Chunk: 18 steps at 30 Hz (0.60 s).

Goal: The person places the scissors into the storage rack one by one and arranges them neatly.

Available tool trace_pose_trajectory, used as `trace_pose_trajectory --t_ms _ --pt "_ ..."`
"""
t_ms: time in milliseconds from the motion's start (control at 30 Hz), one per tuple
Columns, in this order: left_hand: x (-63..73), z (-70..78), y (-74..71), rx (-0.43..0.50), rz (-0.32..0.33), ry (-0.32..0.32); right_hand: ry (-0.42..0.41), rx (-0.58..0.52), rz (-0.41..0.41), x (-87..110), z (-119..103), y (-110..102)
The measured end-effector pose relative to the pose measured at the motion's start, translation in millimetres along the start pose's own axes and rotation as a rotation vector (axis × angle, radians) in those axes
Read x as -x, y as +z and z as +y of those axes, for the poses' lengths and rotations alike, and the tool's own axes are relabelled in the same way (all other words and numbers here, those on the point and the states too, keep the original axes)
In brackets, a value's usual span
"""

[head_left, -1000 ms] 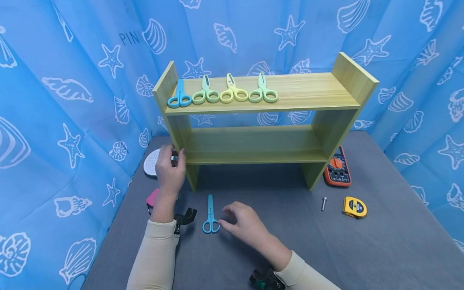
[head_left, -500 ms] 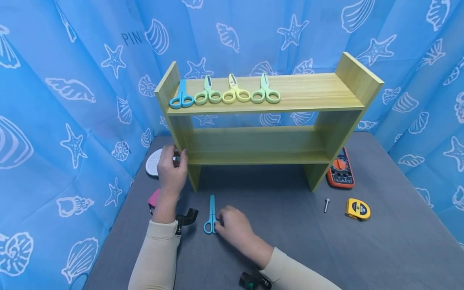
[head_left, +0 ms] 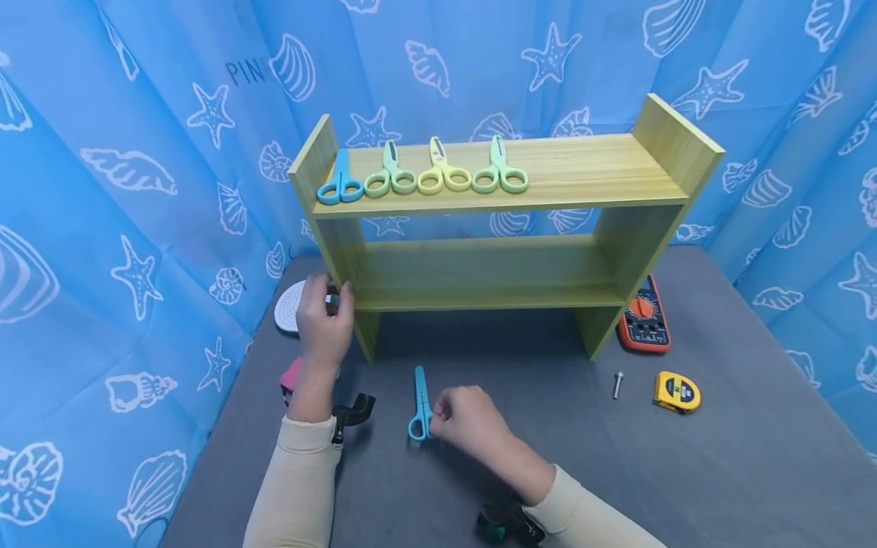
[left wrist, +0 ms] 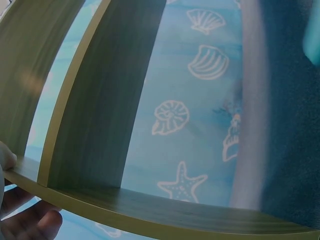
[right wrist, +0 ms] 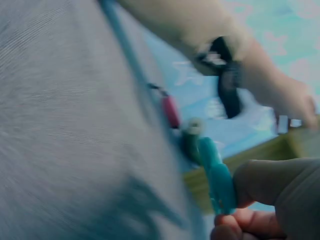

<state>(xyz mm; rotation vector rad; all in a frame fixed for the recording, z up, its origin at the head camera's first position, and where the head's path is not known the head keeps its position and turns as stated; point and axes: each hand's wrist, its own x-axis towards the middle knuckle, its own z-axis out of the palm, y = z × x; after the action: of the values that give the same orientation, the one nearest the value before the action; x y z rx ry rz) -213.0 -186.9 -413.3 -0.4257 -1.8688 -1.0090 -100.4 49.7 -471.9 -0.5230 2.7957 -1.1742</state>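
Observation:
My left hand (head_left: 325, 323) grips the left side panel of a two-tier wooden shelf (head_left: 489, 298). In the left wrist view the thumb lies on one face of that panel and the fingers (left wrist: 32, 220) on the other. My right hand (head_left: 476, 422) pinches the handle of a pair of blue scissors (head_left: 421, 396), whose blades point away from me. In the right wrist view the scissors (right wrist: 220, 182) sit between thumb and fingertips, off the grey cloth, and their shadow falls on it. One handle ring is partly hidden by the fingers.
On the top board, a blue pair of scissors (head_left: 340, 183), two green pairs and a yellow pair (head_left: 441, 171) lie in a row. A multimeter (head_left: 644, 316), bolt (head_left: 618, 385) and yellow tape measure (head_left: 677, 392) lie right. A white round object (head_left: 288, 307) and pink object (head_left: 291, 374) lie left.
My right hand has closed on the blue scissors' handle and moved them to the right, up off the cloth. My left hand keeps its grip on the shelf panel.

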Motion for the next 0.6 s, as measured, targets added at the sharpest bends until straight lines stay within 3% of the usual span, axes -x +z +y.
trace_pose_trajectory --t_ms 367,600 --pt "-2.3 2.4 -1.4 0.003 0.0 -0.004 0.008 -0.039 0.089 25.7 -16 -65" --pt "0.2 2.5 0.1 0.016 -0.003 -0.013 0.106 -0.083 0.1 44.6 -28 -108"
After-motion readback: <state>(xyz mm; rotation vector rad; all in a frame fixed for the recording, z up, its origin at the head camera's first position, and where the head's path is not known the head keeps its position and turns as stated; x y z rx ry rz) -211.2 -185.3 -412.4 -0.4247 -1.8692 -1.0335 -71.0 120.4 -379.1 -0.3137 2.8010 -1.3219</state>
